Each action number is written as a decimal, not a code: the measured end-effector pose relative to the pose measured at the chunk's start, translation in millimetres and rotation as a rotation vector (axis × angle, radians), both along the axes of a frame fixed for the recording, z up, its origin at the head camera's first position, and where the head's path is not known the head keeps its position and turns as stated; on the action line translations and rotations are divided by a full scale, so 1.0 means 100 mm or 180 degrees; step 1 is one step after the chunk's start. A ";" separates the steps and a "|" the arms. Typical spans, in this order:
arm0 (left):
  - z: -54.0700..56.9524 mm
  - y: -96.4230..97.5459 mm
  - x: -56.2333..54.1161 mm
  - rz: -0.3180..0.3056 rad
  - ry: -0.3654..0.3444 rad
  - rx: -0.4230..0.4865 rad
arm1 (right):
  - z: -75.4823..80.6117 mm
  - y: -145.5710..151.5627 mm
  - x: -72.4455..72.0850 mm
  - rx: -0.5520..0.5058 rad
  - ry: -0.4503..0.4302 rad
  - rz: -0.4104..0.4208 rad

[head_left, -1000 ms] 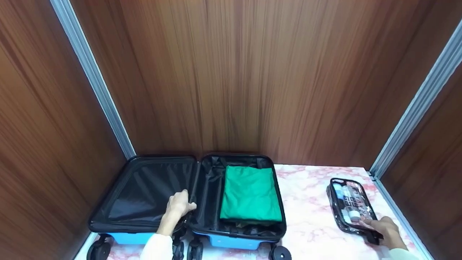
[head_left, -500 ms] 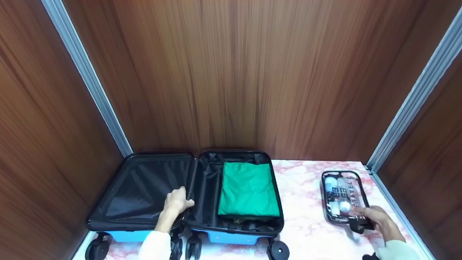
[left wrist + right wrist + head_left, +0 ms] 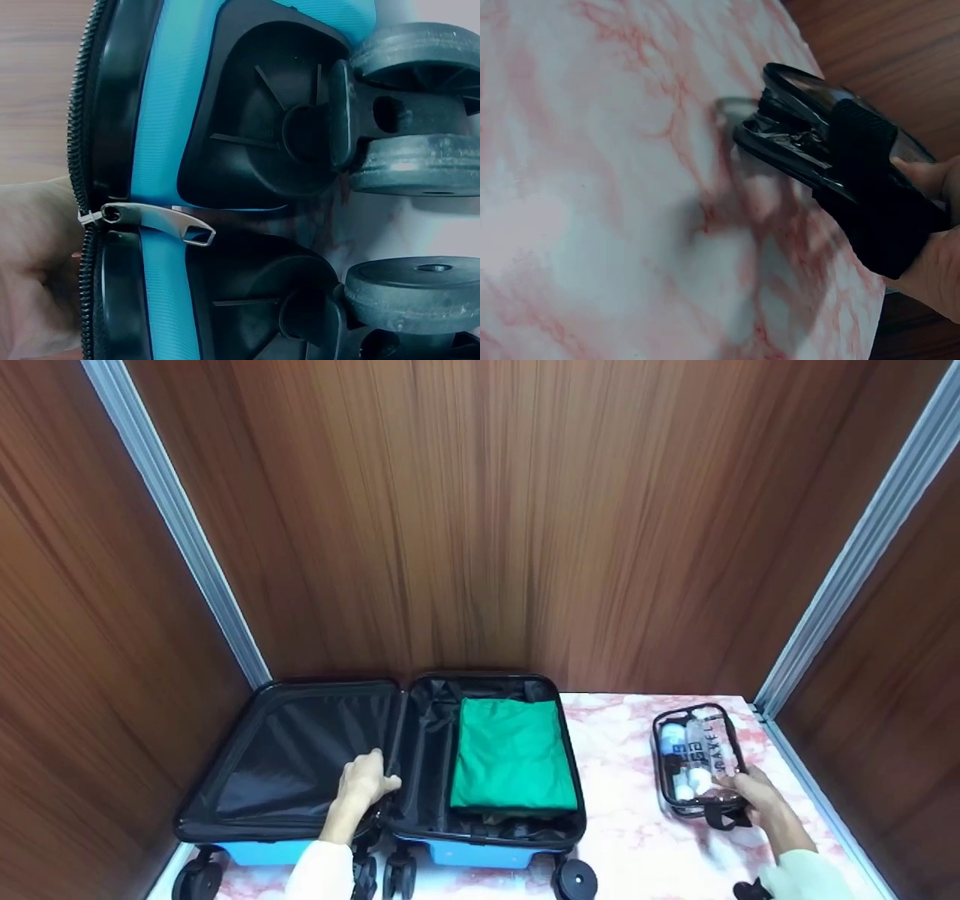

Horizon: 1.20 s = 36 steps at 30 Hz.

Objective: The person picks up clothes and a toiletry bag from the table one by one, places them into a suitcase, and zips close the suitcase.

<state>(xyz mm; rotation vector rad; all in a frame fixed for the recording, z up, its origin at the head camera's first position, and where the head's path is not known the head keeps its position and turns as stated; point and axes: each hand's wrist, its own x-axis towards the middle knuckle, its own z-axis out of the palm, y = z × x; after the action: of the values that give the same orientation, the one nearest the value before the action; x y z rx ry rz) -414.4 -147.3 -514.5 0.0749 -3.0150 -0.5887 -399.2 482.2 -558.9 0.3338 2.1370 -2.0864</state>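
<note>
A blue suitcase (image 3: 481,855) lies open flat, its two black-lined halves side by side. My left hand (image 3: 361,781) rests at the inner edge of the left half, thumb pointing right; its fingertips are hidden. In the left wrist view, part of the left hand (image 3: 37,270) shows behind the zipper teeth, near a metal zipper pull (image 3: 161,219). A folded green cloth (image 3: 514,754) lies in the right half. At the right, my right hand (image 3: 761,795) grips the near end of a clear toiletry bag (image 3: 712,750) with black trim. Bottles show inside; a black strap (image 3: 862,142) hangs at its end.
Pink-veined white marble-patterned tabletop (image 3: 622,810) extends right of the suitcase. Wood-grain panels (image 3: 480,525) with metal corner posts (image 3: 862,540) enclose the back and sides. Black suitcase wheels (image 3: 576,877) stick out toward the front. A small black object (image 3: 751,891) shows by the right sleeve.
My right hand has moved the toiletry bag left and away from me, tilting its printed face up and then partly back. The left hand stays on the suitcase edge. The view has shifted slightly.
</note>
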 end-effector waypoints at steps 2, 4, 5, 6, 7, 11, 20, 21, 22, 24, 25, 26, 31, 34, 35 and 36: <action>0.02 -0.01 0.01 0.0014 0.0030 -0.0003 | 0.00 -0.04 -0.01 0.0069 0.0098 -0.0051; 0.01 -0.02 0.02 0.0001 0.0058 -0.0001 | -0.01 -0.07 -0.01 0.0126 0.0167 -0.0127; 0.01 -0.02 0.03 -0.0008 0.0064 0.0004 | -0.02 -0.08 0.00 0.0144 0.0186 -0.0133; 0.00 -0.02 0.04 -0.0014 0.0075 0.0004 | -0.02 -0.09 0.02 0.0165 0.0198 -0.0155; -0.02 0.00 0.04 -0.0022 0.0070 0.0005 | -0.04 -0.08 0.04 0.0159 0.0193 -0.0179; -0.09 0.05 0.03 -0.0040 0.0080 0.0007 | -0.09 -0.07 0.13 0.0119 0.0130 -0.0204; -0.06 0.07 -0.03 -0.0035 0.0091 0.0022 | 0.07 -0.09 0.18 -0.0089 0.0202 -0.0261; -0.05 0.07 -0.03 -0.0030 0.0090 0.0023 | 0.10 -0.09 0.18 -0.0116 0.0219 -0.0259; -0.05 0.07 -0.04 -0.0023 0.0090 0.0025 | 0.12 -0.10 0.18 -0.0152 0.0244 -0.0255; -0.05 0.09 -0.05 -0.0019 0.0092 0.0024 | 0.17 -0.11 0.19 -0.0180 0.0296 -0.0268; -0.05 0.10 -0.05 -0.0015 0.0095 0.0021 | 0.19 -0.12 0.20 -0.0226 0.0318 -0.0285; -0.05 0.11 -0.06 -0.0011 0.0095 0.0026 | 0.21 -0.12 0.20 -0.0244 0.0351 -0.0297; -0.05 0.16 -0.08 -0.0020 0.0111 0.0005 | 0.28 -0.17 0.24 -0.0311 0.0424 -0.0331; -0.06 0.19 -0.10 -0.0055 0.0104 -0.0027 | 0.32 -0.19 0.28 -0.0354 0.0408 -0.0323; -0.06 0.20 -0.11 -0.0071 0.0102 -0.0039 | 0.34 -0.20 0.29 -0.0362 0.0398 -0.0335; -0.06 0.21 -0.12 -0.0093 0.0100 -0.0053 | 0.36 -0.21 0.29 -0.0405 0.0400 -0.0354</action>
<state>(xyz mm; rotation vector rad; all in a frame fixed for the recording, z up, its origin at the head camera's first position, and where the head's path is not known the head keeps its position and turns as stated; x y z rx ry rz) -426.4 -126.2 -520.0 0.0207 -2.9950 -0.5619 -370.0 461.4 -523.2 0.3215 2.0832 -2.3512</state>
